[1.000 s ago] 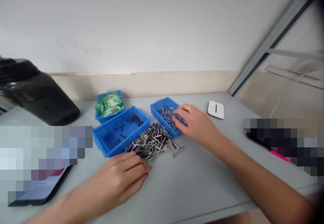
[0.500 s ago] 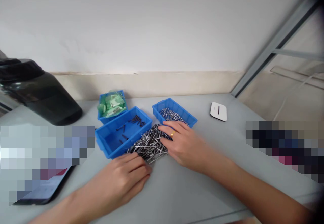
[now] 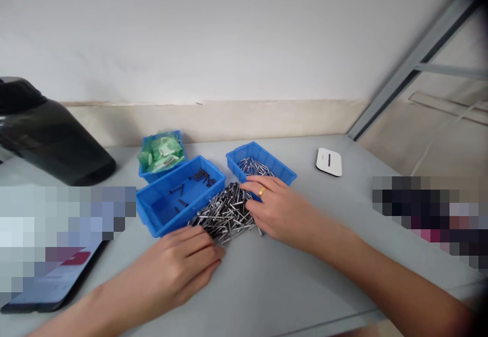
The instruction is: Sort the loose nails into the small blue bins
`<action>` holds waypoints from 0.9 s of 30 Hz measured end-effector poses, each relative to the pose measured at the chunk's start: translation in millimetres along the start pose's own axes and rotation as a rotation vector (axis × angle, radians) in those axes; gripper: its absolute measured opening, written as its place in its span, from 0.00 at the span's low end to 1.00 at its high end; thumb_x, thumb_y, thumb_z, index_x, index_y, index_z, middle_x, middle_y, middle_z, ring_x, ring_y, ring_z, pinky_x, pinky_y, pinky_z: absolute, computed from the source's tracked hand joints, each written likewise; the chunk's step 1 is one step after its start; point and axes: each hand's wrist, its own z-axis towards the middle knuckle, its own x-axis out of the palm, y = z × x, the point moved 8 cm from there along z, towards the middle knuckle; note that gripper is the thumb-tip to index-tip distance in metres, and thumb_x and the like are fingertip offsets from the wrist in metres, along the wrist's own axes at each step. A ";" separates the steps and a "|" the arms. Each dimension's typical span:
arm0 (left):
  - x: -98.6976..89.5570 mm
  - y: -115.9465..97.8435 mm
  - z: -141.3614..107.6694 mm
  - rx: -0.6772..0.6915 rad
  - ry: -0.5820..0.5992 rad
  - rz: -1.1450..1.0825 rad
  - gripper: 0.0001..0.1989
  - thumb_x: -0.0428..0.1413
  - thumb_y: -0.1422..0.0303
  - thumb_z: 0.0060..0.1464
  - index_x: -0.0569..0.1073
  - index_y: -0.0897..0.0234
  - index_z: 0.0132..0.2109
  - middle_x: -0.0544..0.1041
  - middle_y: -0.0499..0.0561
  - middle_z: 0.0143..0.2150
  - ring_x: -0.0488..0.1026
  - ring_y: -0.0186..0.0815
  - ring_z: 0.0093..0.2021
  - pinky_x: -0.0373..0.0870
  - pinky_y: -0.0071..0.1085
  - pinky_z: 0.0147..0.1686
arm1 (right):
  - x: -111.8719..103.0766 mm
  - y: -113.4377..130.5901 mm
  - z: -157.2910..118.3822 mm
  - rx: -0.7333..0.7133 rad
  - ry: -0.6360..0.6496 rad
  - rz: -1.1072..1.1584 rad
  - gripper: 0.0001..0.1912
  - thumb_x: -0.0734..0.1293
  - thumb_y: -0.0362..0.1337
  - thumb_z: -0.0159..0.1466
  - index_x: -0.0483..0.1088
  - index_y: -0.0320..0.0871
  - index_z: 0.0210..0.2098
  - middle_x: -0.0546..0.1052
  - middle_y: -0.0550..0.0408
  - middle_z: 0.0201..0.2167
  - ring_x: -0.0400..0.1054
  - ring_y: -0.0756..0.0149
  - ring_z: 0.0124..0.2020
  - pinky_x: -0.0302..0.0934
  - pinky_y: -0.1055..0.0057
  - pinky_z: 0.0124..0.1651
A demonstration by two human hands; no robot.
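A mixed pile of silver and dark screws point(image 3: 229, 212) lies on the grey table. My right hand point(image 3: 280, 207), with a gold ring, rests at its right side; the fingers are stretched out and apart over the screws. At the near left edge of the pile is my left hand point(image 3: 186, 258), its fingers curled and pressed together. Whatever its fingertips hold, if anything, is hidden. Left of the pile stands a blue bin point(image 3: 152, 231) with several dark screws inside. Behind my right hand, a second blue bin point(image 3: 284, 166) contains silver screws.
A small blue bin point(image 3: 148, 175) with green plastic packets point(image 3: 163, 151) stands at the back. On the left are a dark bottle point(image 3: 72, 144) and a screen device point(image 3: 49, 283), partly blurred out. A white box-shaped device point(image 3: 329, 162) lies back right, near a metal frame point(image 3: 389, 90).
The camera view has shifted slightly. My right hand's fingers have moved a little on the pile, and a screw now sticks out below them. My left hand stays curled at the near edge.
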 end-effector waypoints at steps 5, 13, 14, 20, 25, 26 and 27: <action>-0.2 -3.0 -0.9 0.016 0.004 -0.005 0.10 0.47 0.72 0.61 0.73 0.64 0.43 0.74 0.50 0.33 0.71 0.33 0.34 0.70 0.28 0.36 | 2.2 0.5 0.9 0.003 0.008 -0.017 0.07 0.63 0.24 0.59 0.71 0.40 0.34 0.69 0.46 0.52 0.55 0.51 0.59 0.59 0.55 0.55; -1.9 -5.5 0.3 0.052 -0.012 0.025 0.11 0.46 0.71 0.62 0.74 0.63 0.44 0.75 0.50 0.33 0.72 0.33 0.35 0.71 0.28 0.38 | 2.0 4.6 1.9 -0.016 0.013 -0.011 0.06 0.63 0.26 0.61 0.71 0.40 0.33 0.69 0.46 0.52 0.56 0.54 0.58 0.59 0.56 0.54; -3.2 -5.9 0.5 0.054 -0.026 0.025 0.12 0.46 0.71 0.62 0.74 0.63 0.44 0.75 0.50 0.33 0.72 0.32 0.35 0.71 0.27 0.38 | 2.0 4.9 2.0 -0.016 0.012 -0.001 0.06 0.63 0.26 0.61 0.71 0.40 0.34 0.69 0.46 0.52 0.56 0.55 0.58 0.59 0.57 0.54; -4.2 -4.6 0.1 0.047 -0.059 0.013 0.12 0.47 0.70 0.62 0.74 0.62 0.45 0.76 0.50 0.34 0.73 0.31 0.35 0.72 0.26 0.39 | 1.2 6.8 2.1 -0.031 0.036 0.015 0.06 0.62 0.27 0.62 0.70 0.39 0.35 0.69 0.46 0.51 0.57 0.56 0.58 0.60 0.57 0.54; -5.5 -6.8 0.0 0.052 -0.056 0.028 0.13 0.46 0.69 0.62 0.75 0.62 0.44 0.76 0.50 0.34 0.73 0.32 0.36 0.72 0.27 0.40 | -0.9 5.0 1.3 -0.032 0.016 0.027 0.05 0.62 0.29 0.62 0.70 0.38 0.36 0.68 0.45 0.51 0.58 0.55 0.57 0.60 0.56 0.54; -6.1 -6.7 -0.1 0.050 -0.062 0.035 0.13 0.46 0.69 0.62 0.75 0.62 0.44 0.76 0.51 0.34 0.73 0.32 0.36 0.72 0.27 0.40 | -1.4 3.3 1.3 -0.024 0.013 0.033 0.05 0.62 0.29 0.62 0.69 0.38 0.36 0.68 0.45 0.51 0.58 0.55 0.57 0.59 0.56 0.55; -6.5 -6.4 -0.1 0.049 -0.067 0.041 0.13 0.46 0.70 0.62 0.75 0.62 0.44 0.76 0.51 0.34 0.73 0.32 0.35 0.73 0.27 0.39 | -2.3 1.4 1.2 -0.015 0.007 0.037 0.05 0.62 0.29 0.61 0.69 0.38 0.36 0.69 0.45 0.51 0.58 0.55 0.56 0.59 0.57 0.55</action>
